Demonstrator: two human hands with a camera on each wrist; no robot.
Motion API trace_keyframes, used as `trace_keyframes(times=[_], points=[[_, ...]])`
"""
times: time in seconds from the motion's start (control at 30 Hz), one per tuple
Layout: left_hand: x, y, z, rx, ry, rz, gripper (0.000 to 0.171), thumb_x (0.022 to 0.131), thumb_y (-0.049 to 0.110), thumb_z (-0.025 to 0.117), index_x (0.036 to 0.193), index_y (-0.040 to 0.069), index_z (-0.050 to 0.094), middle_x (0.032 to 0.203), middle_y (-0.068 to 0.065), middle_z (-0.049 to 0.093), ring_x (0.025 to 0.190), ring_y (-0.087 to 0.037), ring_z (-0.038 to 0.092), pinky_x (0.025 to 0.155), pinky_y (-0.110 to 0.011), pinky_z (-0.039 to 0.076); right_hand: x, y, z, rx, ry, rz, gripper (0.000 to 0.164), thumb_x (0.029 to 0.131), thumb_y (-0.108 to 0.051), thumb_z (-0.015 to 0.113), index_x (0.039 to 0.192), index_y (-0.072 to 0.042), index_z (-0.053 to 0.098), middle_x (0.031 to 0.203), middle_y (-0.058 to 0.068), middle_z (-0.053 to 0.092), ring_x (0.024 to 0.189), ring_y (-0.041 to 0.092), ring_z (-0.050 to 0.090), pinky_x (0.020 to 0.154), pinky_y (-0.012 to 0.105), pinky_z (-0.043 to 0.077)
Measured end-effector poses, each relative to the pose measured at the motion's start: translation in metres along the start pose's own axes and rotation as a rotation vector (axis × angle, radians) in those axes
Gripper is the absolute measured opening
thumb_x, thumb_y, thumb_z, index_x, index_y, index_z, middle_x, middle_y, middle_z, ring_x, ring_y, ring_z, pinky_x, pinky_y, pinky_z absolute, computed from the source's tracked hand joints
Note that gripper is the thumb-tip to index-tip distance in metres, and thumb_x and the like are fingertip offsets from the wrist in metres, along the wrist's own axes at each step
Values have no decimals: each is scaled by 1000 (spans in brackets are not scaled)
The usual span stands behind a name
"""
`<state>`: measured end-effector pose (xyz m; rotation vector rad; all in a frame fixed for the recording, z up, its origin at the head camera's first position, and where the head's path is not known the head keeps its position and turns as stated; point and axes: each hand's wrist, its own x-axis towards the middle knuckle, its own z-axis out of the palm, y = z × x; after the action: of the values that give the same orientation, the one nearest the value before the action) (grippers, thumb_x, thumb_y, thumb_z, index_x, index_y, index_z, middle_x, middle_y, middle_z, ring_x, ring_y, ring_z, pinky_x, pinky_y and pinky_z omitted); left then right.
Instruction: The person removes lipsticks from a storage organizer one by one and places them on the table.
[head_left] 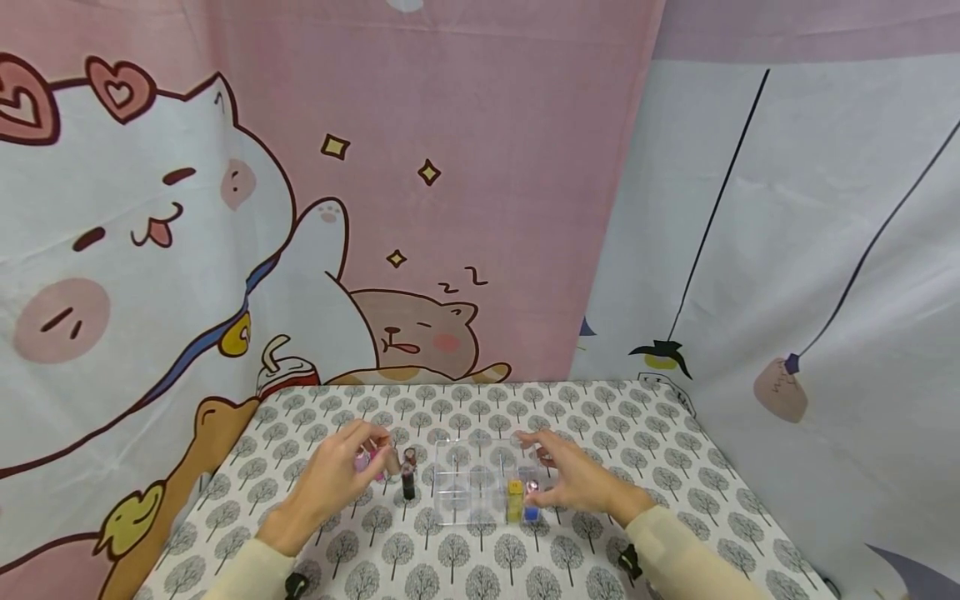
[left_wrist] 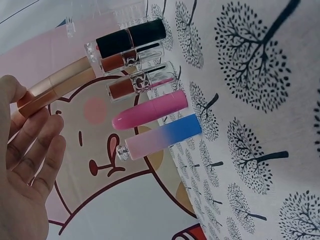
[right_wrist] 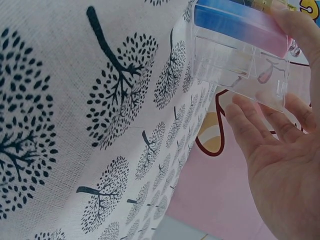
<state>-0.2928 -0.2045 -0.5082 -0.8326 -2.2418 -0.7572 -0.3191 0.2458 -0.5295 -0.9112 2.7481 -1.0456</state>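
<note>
In the left wrist view my left hand point(left_wrist: 35, 145) pinches a gold lipstick tube point(left_wrist: 57, 85) between thumb and fingers, above the table. Beside it stand a black lipstick tube point(left_wrist: 131, 38), two clear lip gloss tubes point(left_wrist: 137, 84) with brownish contents, a pink tube point(left_wrist: 150, 110) and a pink-and-blue tube point(left_wrist: 162, 137). My right hand point(head_left: 573, 477) spans the right end of a clear compartment organizer point(head_left: 472, 500), gripping it with the thumb in front and fingers behind. A yellow tube point(head_left: 514, 502) and another pink-and-blue tube point(head_left: 532, 505) stand in its front right compartments.
The table is covered with a tree-print cloth point(head_left: 450, 558). A pink cartoon curtain point(head_left: 510, 208) hangs behind it, and a pale curtain point(head_left: 720, 275) closes off the right side.
</note>
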Motion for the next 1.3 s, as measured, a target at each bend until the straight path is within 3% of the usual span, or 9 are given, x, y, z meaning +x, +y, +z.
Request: trace_keyframes(times=[0.17, 0.4, 0.67, 0.93, 1.13, 1.3], points=[[-2, -1, 0, -25, -15, -26, 24, 99, -3, 86, 120, 6, 79, 110, -3, 81, 88, -4, 74, 71, -20, 69, 0, 1, 0, 1, -3, -12, 110, 89, -43, 102, 176, -12, 44, 171, 20, 59, 146, 47, 67, 120, 63, 64], [-3, -6, -1, 20, -9, -6, 27, 95, -4, 89, 116, 8, 80, 105, -2, 80, 84, -8, 76, 71, -15, 66, 0, 1, 0, -6, -2, -3, 109, 89, -44, 101, 177, -15, 44, 170, 17, 60, 146, 45, 68, 120, 63, 64], [-5, -7, 6, 26, -123, -87, 21, 98, 3, 90, 118, 7, 82, 101, 2, 77, 83, -7, 74, 70, -24, 70, -1, 2, 0, 7, 1, 8, 109, 88, -45, 102, 177, -18, 44, 169, 13, 61, 146, 46, 67, 121, 63, 64], [-9, -8, 10, 24, -233, -183, 18, 101, 6, 88, 119, 9, 83, 97, 6, 75, 82, 5, 67, 68, -16, 65, 0, 3, -1, -12, 6, 0, 109, 88, -48, 102, 177, -24, 44, 168, 13, 62, 146, 45, 69, 120, 63, 64], [-13, -12, 14, 28, -267, -199, 17, 101, 7, 87, 118, 9, 82, 99, 6, 76, 85, 4, 68, 73, -21, 70, 0, 2, -1, -19, 6, 5, 110, 87, -49, 102, 177, -24, 44, 169, 12, 62, 146, 43, 69, 120, 62, 65], [-16, -14, 17, 2, -281, -204, 16, 103, 7, 86, 118, 8, 82, 98, 6, 77, 84, 5, 68, 72, -15, 66, 0, 1, -1, -23, 5, 6, 109, 87, -48, 102, 177, -23, 45, 168, 11, 63, 146, 43, 69, 119, 61, 65]])
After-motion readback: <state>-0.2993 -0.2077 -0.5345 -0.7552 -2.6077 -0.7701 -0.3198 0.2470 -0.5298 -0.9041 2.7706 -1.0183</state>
